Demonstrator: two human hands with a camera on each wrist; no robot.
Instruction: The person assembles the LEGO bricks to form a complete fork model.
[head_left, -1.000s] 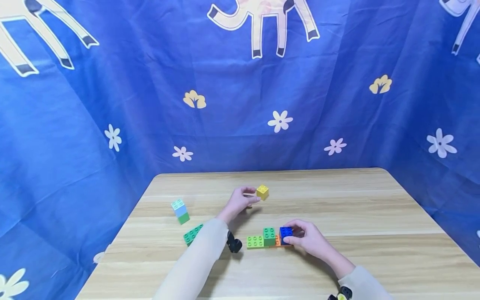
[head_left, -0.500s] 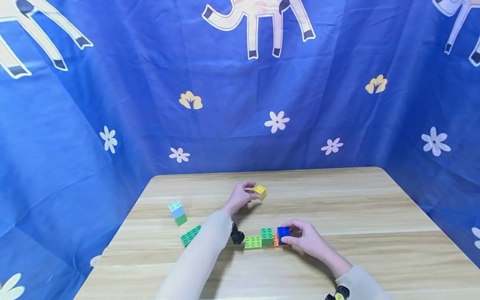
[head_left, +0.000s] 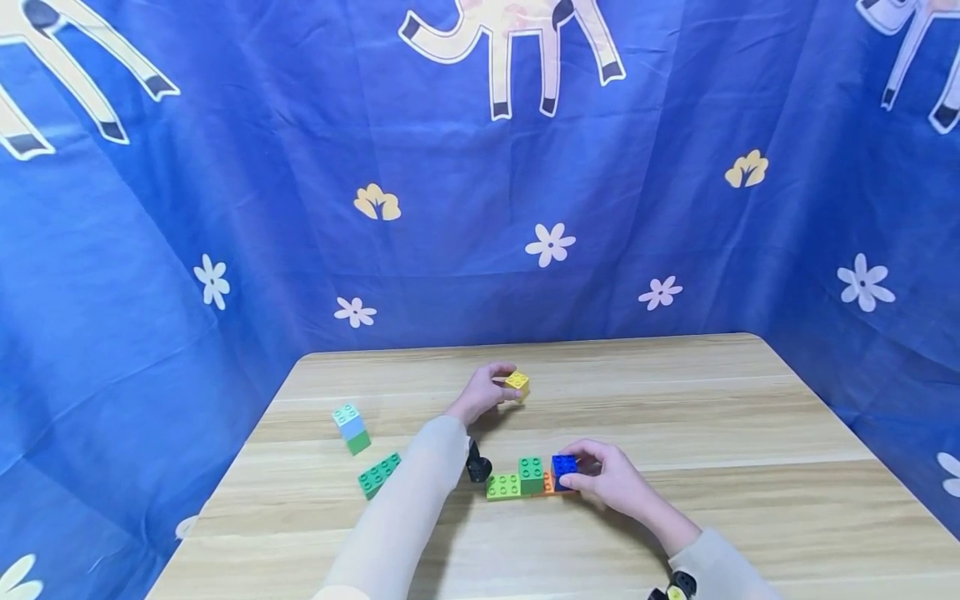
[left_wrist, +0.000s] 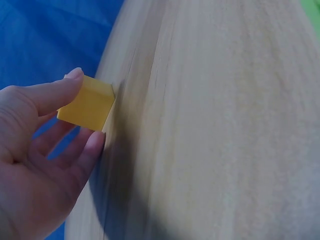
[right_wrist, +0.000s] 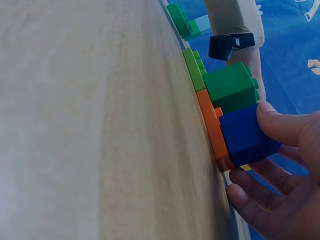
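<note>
My left hand (head_left: 483, 393) is at the far part of the table, thumb and fingers around a yellow toy brick (head_left: 517, 382). In the left wrist view the thumb lies across one face of the yellow brick (left_wrist: 91, 104), with fingers behind it. My right hand (head_left: 611, 479) holds a dark blue brick (head_left: 564, 469) between thumb and fingers. The blue brick (right_wrist: 248, 134) sits at the end of a flat orange brick (right_wrist: 214, 129). Beside it a green brick (head_left: 531, 473) stands across the joint between the orange brick and a flat lime green brick (head_left: 503, 486).
To the left stands a small stack (head_left: 351, 428) of light blue, blue and green bricks. A longer green brick (head_left: 378, 475) lies near my left forearm. The wooden table (head_left: 675, 400) meets a blue patterned curtain (head_left: 465, 275) at its back edge.
My left thumb and fingers have moved further around the yellow brick. My right hand stays on the blue brick. The whole head view has shifted slightly.
</note>
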